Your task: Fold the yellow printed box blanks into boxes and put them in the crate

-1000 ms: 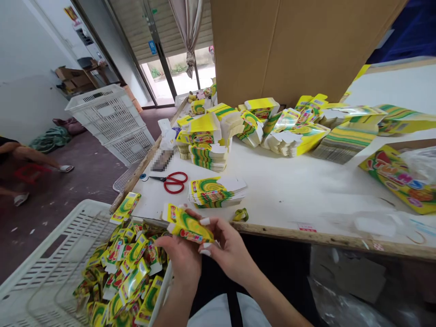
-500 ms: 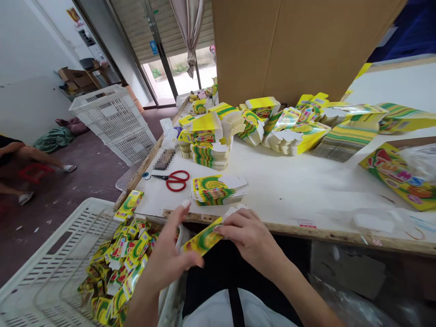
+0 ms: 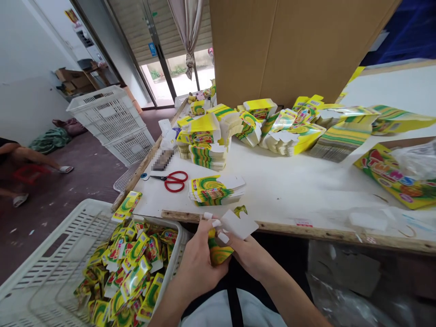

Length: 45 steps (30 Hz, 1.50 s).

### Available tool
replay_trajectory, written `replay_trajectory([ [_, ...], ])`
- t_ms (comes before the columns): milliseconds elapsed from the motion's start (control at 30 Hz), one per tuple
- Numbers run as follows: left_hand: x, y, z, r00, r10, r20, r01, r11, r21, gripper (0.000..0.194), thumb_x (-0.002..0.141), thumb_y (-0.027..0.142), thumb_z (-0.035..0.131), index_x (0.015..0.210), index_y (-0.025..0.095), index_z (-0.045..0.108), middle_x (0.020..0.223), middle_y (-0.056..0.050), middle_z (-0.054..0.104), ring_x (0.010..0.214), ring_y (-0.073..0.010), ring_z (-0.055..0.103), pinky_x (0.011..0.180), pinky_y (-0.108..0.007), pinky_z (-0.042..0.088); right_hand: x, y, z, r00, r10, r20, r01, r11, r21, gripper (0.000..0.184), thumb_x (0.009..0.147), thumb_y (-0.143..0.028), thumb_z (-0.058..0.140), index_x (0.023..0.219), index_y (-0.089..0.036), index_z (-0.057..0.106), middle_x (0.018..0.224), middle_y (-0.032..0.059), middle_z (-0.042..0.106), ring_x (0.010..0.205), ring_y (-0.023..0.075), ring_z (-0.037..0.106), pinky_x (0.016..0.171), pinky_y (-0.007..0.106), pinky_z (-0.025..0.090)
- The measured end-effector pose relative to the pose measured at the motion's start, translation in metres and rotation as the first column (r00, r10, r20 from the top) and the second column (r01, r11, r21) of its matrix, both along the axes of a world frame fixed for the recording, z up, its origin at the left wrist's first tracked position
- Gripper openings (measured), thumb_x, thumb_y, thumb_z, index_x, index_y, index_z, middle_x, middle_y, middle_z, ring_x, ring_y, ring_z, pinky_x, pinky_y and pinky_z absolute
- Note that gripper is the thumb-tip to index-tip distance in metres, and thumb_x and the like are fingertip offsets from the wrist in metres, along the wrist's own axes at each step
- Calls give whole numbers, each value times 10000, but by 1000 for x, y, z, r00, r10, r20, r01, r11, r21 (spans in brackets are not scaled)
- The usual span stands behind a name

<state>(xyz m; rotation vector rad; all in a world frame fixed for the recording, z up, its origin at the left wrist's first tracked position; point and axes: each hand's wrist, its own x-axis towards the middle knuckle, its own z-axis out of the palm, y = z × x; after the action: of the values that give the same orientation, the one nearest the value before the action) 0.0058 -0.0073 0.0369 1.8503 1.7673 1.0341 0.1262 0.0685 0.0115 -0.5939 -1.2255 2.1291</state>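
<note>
Both hands hold one small yellow-and-green printed carton [image 3: 220,253] just off the table's front edge. My left hand [image 3: 200,256] wraps its fingers round the carton's left side. My right hand [image 3: 250,256] pinches the other side, the thumb beside a raised white flap [image 3: 239,224]. Fingers hide part of the carton. On the table, just beyond the hands, lies a fanned stack of flat cartons [image 3: 216,190]. To my left, a white plastic crate [image 3: 91,209] holds many small cartons [image 3: 132,268] of the same print.
Red-handled scissors [image 3: 176,181] lie left of the fanned stack. More carton stacks [image 3: 207,136] line the table's back, before a large cardboard box [image 3: 299,50]. A printed display box [image 3: 391,175] stands at right. Stacked white crates [image 3: 109,118] and a person's legs [image 3: 37,159] are at left.
My left hand has come from apart, fingers spread, to close round the carton. The carton has turned, and its white flap now faces up between the hands.
</note>
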Motion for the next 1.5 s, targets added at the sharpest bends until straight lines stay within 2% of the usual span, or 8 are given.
replay_trajectory([
  [167, -9, 5, -3, 998, 53, 17, -50, 989, -136, 573, 674, 111, 609, 1180, 239, 373, 1030, -63, 603, 872, -242, 633, 740, -361, 528, -1, -4, 6, 997, -53, 61, 37, 969, 243, 562, 854, -514, 609, 1329, -222, 546, 1280, 121, 608, 1220, 304, 536, 1062, 506, 389],
  [333, -14, 11, -18, 993, 105, -62, -100, 991, 84, 512, 724, 147, 589, 1201, 210, 414, 1258, -162, 462, 1144, -306, 550, 922, -462, 485, 1, -6, 2, 980, -165, 113, 38, 709, 704, 579, 861, -55, 456, 1392, -284, 476, 1430, 69, 484, 1318, 221, 451, 1090, 414, 394],
  [467, -16, 9, -17, 970, 231, -78, -232, 973, -5, 561, 716, 197, 648, 1214, 188, 391, 1145, -144, 548, 1056, -309, 588, 880, -485, 504, 4, 4, -5, 927, -374, 42, 221, 630, 745, 550, 860, -33, 429, 1330, -296, 538, 1342, 71, 572, 1233, 219, 545, 1048, 408, 448],
  [667, -25, 0, 0, 976, 196, -95, -201, 978, -56, 548, 714, 304, 707, 1196, 184, 476, 1123, -126, 656, 997, -291, 654, 852, -408, 535, 18, 23, -9, 964, -186, 189, -62, 534, 843, 473, 880, -65, 454, 1311, -235, 549, 1518, 125, 350, 1322, 248, 452, 1037, 425, 445],
  [933, -27, 5, 14, 987, 120, -106, -125, 991, -49, 616, 652, 268, 747, 1223, 216, 521, 1105, -93, 697, 969, -282, 679, 862, -378, 541, 30, 36, 12, 968, -95, 232, -130, 599, 790, 231, 804, -113, 621, 992, -231, 685, 1355, 130, 543, 1218, 266, 546, 996, 443, 442],
  [1233, -21, 4, -4, 975, 207, -75, -208, 978, -8, 568, 689, 333, 733, 1204, 181, 546, 1112, -118, 682, 983, -289, 669, 853, -386, 546, 6, 12, -7, 978, -168, 126, 28, 698, 715, 578, 894, -171, 496, 1437, -203, 301, 1445, 164, 402, 1340, 264, 387, 1115, 483, 309],
  [1400, -72, -16, 6, 958, 215, -189, -239, 964, -114, 553, 686, 397, 712, 1193, 215, 587, 1115, -105, 693, 965, -297, 675, 862, -398, 535, -10, 22, -2, 964, -157, 215, -59, 663, 746, 777, 791, -164, 641, 1461, -169, 249, 1420, 188, 403, 1283, 291, 447, 1066, 476, 388],
  [1500, -126, -45, 17, 867, 264, -422, -393, 884, -253, 564, 586, 501, 751, 1078, 234, 678, 1054, -120, 718, 993, -386, 655, 869, -496, 515, -16, 50, 7, 895, -378, 237, 45, 605, 795, 651, 797, -156, 634, 1392, -176, 371, 1296, 161, 529, 1152, 278, 546, 1002, 457, 444],
])
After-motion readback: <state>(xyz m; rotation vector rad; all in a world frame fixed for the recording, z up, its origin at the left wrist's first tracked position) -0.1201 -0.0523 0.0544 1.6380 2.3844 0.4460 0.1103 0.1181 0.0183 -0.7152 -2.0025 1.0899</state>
